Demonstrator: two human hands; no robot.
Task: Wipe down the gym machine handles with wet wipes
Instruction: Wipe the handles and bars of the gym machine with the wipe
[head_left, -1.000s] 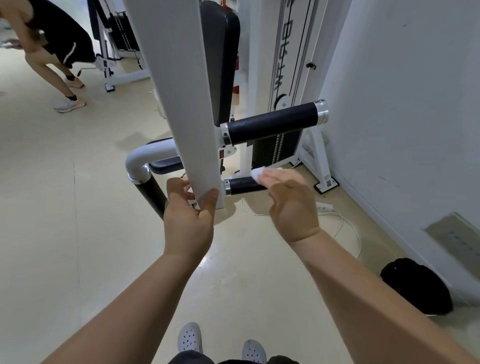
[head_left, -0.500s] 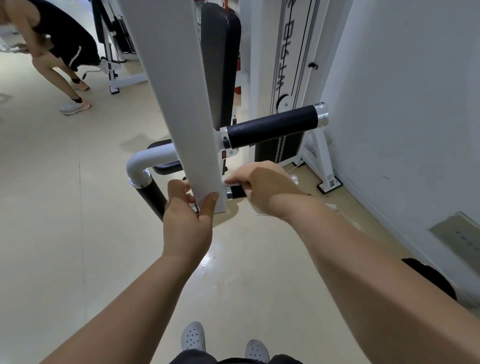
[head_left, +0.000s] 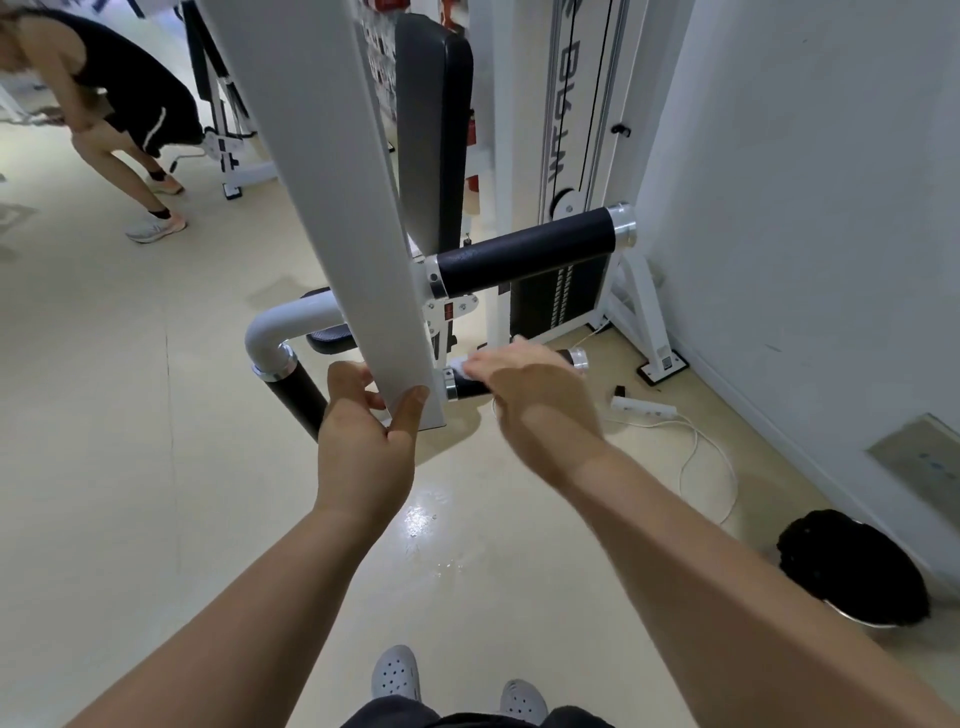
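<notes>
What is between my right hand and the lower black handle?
A white wet wipe, peeking out at the fingertips of the right hand, pressed on the lower black handle near its inner chrome collar. The head view shows it.

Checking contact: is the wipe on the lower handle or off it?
On, it seems: the right hand holds the white wipe against the lower handle near its inner collar.

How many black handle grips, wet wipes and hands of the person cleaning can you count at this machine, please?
Black handle grips: 3 (upper grip, lower grip, left grip)
Wet wipe: 1
Hands: 2 (left hand gripping the white arm, right hand holding the wet wipe on the lower grip)
Total: 6
</notes>
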